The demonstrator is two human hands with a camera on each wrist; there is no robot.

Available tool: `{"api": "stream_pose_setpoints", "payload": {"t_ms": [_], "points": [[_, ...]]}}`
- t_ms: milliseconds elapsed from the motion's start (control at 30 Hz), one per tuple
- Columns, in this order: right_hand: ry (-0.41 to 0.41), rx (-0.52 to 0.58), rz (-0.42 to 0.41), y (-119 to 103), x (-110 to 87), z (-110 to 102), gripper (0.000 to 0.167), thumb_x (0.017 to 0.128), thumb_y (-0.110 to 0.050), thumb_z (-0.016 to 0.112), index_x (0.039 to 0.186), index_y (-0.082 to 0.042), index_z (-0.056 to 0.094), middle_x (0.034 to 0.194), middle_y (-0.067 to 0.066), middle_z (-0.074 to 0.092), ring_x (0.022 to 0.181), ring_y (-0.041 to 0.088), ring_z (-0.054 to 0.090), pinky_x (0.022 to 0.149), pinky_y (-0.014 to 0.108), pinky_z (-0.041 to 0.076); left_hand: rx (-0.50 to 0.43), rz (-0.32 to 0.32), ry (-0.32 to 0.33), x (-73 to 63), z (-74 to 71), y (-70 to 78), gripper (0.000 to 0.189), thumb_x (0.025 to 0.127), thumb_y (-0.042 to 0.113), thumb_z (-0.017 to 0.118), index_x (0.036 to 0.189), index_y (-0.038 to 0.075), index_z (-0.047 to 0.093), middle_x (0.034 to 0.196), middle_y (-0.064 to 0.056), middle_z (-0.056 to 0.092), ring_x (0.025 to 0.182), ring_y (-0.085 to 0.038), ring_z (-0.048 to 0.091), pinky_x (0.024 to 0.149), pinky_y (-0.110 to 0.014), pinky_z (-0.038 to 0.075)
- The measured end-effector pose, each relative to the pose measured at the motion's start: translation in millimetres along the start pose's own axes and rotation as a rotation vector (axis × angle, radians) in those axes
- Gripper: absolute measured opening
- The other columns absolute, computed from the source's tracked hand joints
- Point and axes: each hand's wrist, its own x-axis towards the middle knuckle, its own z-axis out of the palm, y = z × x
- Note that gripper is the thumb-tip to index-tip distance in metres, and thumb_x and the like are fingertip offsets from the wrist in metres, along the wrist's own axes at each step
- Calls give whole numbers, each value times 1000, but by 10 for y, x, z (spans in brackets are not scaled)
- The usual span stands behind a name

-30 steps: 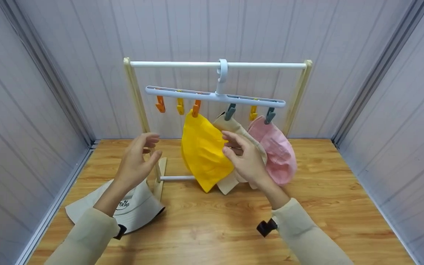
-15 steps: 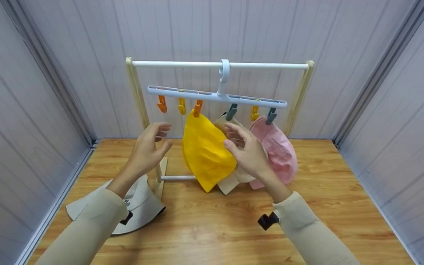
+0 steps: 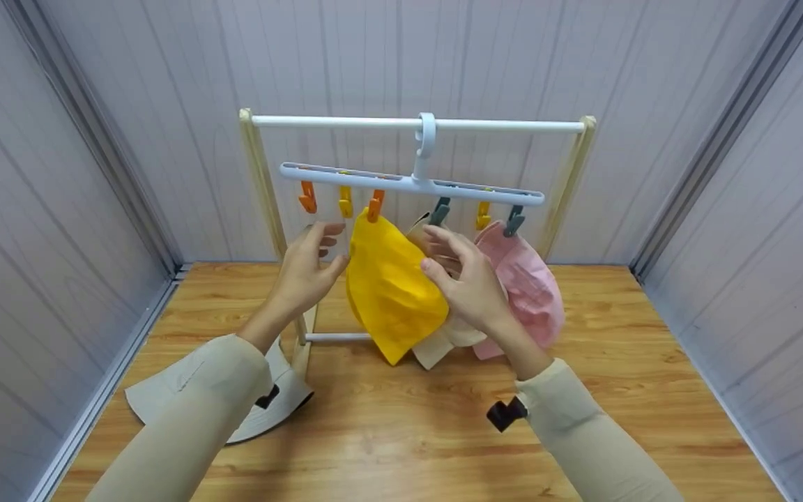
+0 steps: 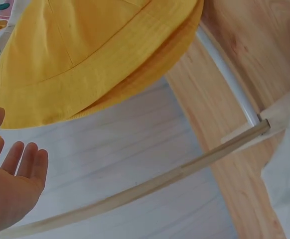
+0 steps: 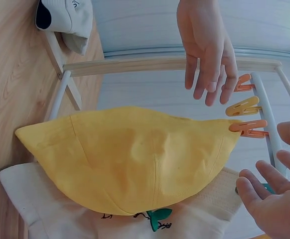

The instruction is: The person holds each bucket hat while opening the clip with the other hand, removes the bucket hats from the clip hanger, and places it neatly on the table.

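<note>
A yellow bucket hat hangs folded from an orange clip on a pale clip hanger. My left hand is at the hat's left edge, its fingers loosely bent below a yellow clip. Over the hat's right side, in front of a beige hat, my right hand is raised with relaxed fingers. The right wrist view has the left hand and right hand on either side of the orange clip, with nothing in their fingers. A pink hat hangs farther right.
The hanger hooks over the white bar of a wooden-sided rack. A light grey hat lies on the wooden table at left, partly behind my left sleeve. Panelled walls enclose the table.
My left hand has moved right and up, from beside the rack's left post to the yellow hat's edge. My right hand has risen slightly. The hats hang as before.
</note>
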Motion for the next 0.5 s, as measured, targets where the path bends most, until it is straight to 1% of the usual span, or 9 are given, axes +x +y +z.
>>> {"api": "stream_pose_setpoints", "payload": {"t_ms": [67,167,333,400,500], "points": [[-1,2,1,-4,2,-2,50,106,-16,66,153,-4,54,148,16,60,132,37,62,112,52,50,-18,-19,-1,29,40,2,47,101,7,71,145,2,55,145,-18,60,128,-36,61,109,-49,52],[-7,-2,5,-8,8,0,50,106,-16,66,153,-4,54,149,14,60,132,37,62,112,50,50,-43,-45,-2,64,90,3,48,103,10,70,148,4,53,148,-16,58,131,-34,59,111,-48,50],[-12,-12,13,3,11,-2,49,106,-17,66,153,-7,55,149,11,60,132,36,62,113,48,50,-88,-72,7,107,160,-25,48,105,14,68,149,6,52,149,-14,57,135,-35,58,113,-49,49],[-12,-14,15,12,9,-7,49,106,-17,66,153,-8,54,150,11,60,132,35,62,113,48,50,-100,-84,9,118,184,-38,48,105,15,68,150,8,52,149,-13,57,135,-36,57,114,-48,49],[-6,-13,10,29,6,-16,50,106,-16,66,153,-6,54,149,14,60,132,36,62,113,50,50,-110,-106,5,132,214,-51,49,106,17,68,151,10,51,151,-12,56,137,-33,56,115,-46,47]]}}
